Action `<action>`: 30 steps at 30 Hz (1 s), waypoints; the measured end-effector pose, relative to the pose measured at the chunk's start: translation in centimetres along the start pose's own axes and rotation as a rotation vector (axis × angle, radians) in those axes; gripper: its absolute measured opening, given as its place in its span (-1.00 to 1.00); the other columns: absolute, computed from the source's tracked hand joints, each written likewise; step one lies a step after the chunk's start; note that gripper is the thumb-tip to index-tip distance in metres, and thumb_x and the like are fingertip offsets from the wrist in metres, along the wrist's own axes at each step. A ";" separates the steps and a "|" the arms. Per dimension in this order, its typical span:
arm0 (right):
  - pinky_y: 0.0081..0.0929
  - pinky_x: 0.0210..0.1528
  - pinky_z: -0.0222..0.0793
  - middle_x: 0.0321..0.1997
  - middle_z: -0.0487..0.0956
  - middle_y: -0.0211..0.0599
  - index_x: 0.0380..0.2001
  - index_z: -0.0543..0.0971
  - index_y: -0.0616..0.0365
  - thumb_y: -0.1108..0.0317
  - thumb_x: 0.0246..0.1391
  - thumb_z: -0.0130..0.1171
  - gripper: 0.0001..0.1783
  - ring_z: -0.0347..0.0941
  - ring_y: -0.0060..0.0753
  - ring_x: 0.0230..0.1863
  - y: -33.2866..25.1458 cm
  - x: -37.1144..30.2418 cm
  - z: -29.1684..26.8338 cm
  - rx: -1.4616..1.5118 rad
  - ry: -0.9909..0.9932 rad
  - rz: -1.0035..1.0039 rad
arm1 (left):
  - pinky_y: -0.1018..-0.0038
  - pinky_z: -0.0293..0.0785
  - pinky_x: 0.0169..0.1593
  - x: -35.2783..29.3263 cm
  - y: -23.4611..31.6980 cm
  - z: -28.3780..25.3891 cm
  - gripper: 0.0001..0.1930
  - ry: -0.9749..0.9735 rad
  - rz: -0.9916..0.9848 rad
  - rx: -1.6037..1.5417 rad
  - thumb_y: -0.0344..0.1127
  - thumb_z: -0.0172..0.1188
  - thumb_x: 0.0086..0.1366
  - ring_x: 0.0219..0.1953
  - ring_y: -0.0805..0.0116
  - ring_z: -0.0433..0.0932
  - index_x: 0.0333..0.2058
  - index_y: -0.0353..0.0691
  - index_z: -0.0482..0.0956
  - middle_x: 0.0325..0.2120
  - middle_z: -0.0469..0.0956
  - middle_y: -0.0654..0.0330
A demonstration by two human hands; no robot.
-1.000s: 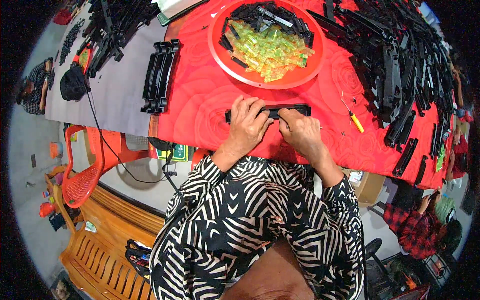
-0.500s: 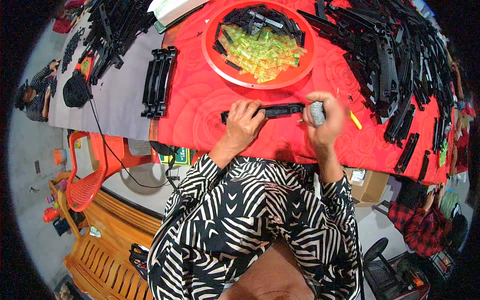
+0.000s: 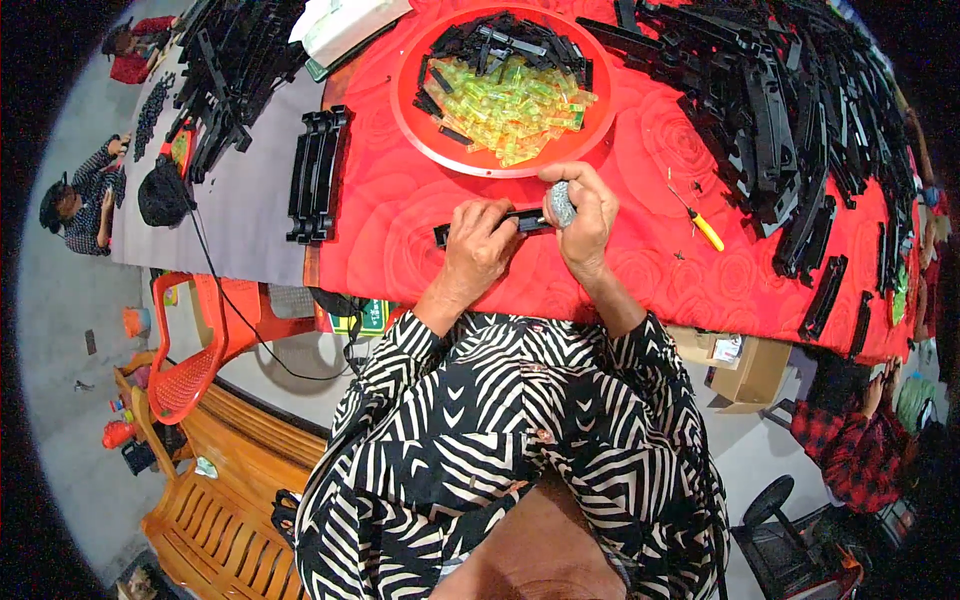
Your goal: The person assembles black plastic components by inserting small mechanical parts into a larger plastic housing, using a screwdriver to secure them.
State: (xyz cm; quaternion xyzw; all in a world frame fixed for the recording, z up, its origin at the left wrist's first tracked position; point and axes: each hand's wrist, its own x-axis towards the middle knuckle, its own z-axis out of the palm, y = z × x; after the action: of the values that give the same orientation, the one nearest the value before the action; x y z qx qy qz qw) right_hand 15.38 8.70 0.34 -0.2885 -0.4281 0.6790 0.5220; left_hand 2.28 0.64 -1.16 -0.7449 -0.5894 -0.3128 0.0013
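On the red tablecloth (image 3: pixel 385 215) lies a long black plastic strip (image 3: pixel 530 219). My left hand (image 3: pixel 474 255) presses it down near its left end, fingers curled over it. A grey, speckled, rounded lump (image 3: pixel 563 204) is gripped in my right hand (image 3: pixel 592 225), right at the strip's other end; whether it is a tool's handle I cannot tell. Beyond the hands stands a round red tray (image 3: pixel 402 105) of clear yellow-green plastic pieces (image 3: pixel 515 110) and small black parts (image 3: pixel 510 42). A thin tool with a yellow handle (image 3: pixel 708 231) lies to the right.
Black plastic strips (image 3: pixel 765 140) are heaped at the right, and more lie in a far-left pile (image 3: pixel 215 90). A short stack of strips (image 3: pixel 319 175) sits left of my hands. Below the table's left side are a red chair (image 3: pixel 190 372) and a wooden bench (image 3: pixel 235 525). People sit at both sides.
My right hand has moved left with the grey lump, from the strip's right end toward my left hand. My left hand stays on the strip. The view has shifted slightly.
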 end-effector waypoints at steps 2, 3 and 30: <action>-0.69 -0.66 0.07 -0.70 0.34 -0.51 -0.40 0.51 0.30 0.36 0.03 -0.25 -0.67 0.15 -0.73 -0.72 0.2 -0.1 0.0 -0.017 0.001 0.009 | 0.23 0.28 -0.08 0.1 0.1 -0.1 -0.78 0.003 0.003 -0.016 -0.41 0.23 -0.10 -0.19 0.12 0.41 -0.41 -0.29 0.47 -0.25 0.46 0.08; -0.68 -0.66 0.07 -0.70 0.34 -0.51 -0.40 0.51 0.30 0.36 0.02 -0.25 -0.67 0.15 -0.73 -0.72 0.2 0.0 -0.1 -0.011 -0.005 0.008 | 0.23 0.28 -0.08 0.1 0.0 -0.1 -0.78 0.002 0.004 -0.016 -0.41 0.23 -0.10 -0.19 0.12 0.41 -0.41 -0.29 0.47 -0.25 0.46 0.08; -0.64 -0.65 0.11 -0.70 0.38 -0.42 -0.50 0.51 0.30 0.36 -0.02 -0.26 -0.67 0.20 -0.66 -0.71 0.4 0.1 0.6 -0.084 -0.053 -0.043 | 0.11 0.22 0.09 -0.1 -0.2 0.0 -0.80 0.011 0.003 -0.033 -0.46 0.21 -0.08 -0.18 0.16 0.41 -0.41 -0.30 0.45 -0.24 0.45 0.09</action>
State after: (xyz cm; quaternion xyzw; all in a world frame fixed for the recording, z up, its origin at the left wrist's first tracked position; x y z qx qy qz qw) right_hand 14.70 8.61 0.27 -0.2827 -0.4758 0.6565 0.5125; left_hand 2.08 0.58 -1.26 -0.7440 -0.5830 -0.3263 -0.0074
